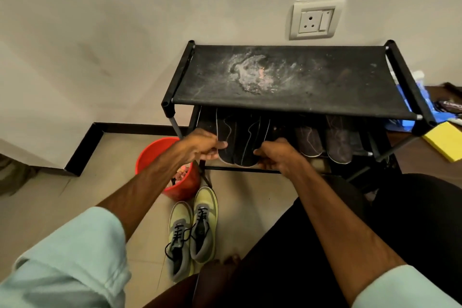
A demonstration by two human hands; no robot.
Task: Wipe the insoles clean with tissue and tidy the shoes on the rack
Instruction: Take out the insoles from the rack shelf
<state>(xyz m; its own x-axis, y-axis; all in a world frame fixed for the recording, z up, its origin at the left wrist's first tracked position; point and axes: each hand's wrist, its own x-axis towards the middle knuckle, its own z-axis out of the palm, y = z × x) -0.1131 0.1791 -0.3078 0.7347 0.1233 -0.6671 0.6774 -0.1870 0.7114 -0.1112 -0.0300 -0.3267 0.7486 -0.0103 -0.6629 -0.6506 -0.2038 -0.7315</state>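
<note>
Crouched at a black shoe rack (179, 75) in the centre of the frame, a person holds a pair of black insoles (237, 142) lying side by side on its lower shelf (240, 169); the left hand (203, 149) pinches the pair's left edge; the right hand (276, 155) grips the right edge, fingers curled; two brownish insoles (310, 142) lie just right of them; yellow-green sneakers (192, 227) stand on the floor (112, 157) below, beside a red bucket (162, 160); the top shelf (325, 77) bears a pale, dusty stain.
</note>
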